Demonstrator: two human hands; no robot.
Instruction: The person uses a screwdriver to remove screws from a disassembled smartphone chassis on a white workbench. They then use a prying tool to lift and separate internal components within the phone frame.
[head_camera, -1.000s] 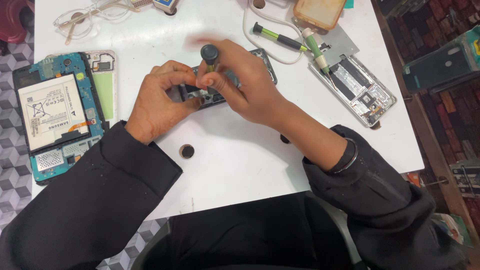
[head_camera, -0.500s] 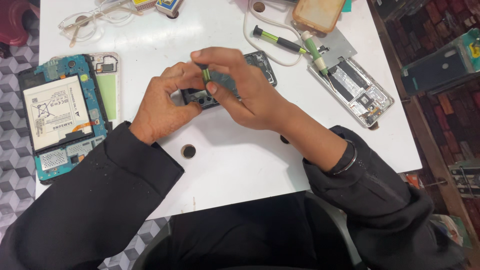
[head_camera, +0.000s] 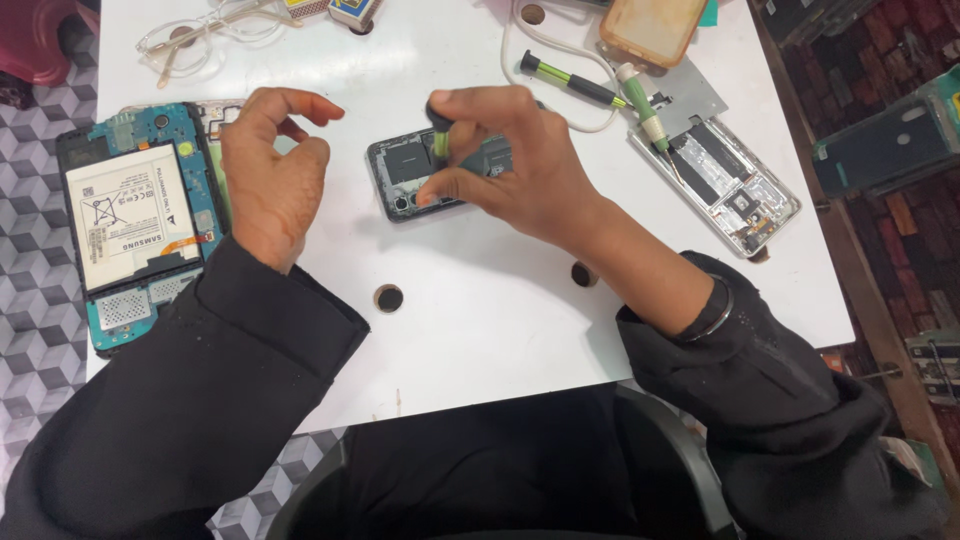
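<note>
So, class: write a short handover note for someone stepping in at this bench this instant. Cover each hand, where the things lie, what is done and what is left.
Right hand: holds a small green-and-black screwdriver upright, tip down on the opened phone at mid-table.
Left hand: loosely curled and holding nothing, just left of the phone and not touching it.
Nearby: opened tablet at far left, second opened phone at right with two more screwdrivers beside it.
Done: the phone's back is off, its insides exposed.
Left: whether any screws remain cannot be seen.

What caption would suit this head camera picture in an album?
Right hand sets a green-and-black screwdriver upright on an opened phone; left hand hovers beside it.
</note>
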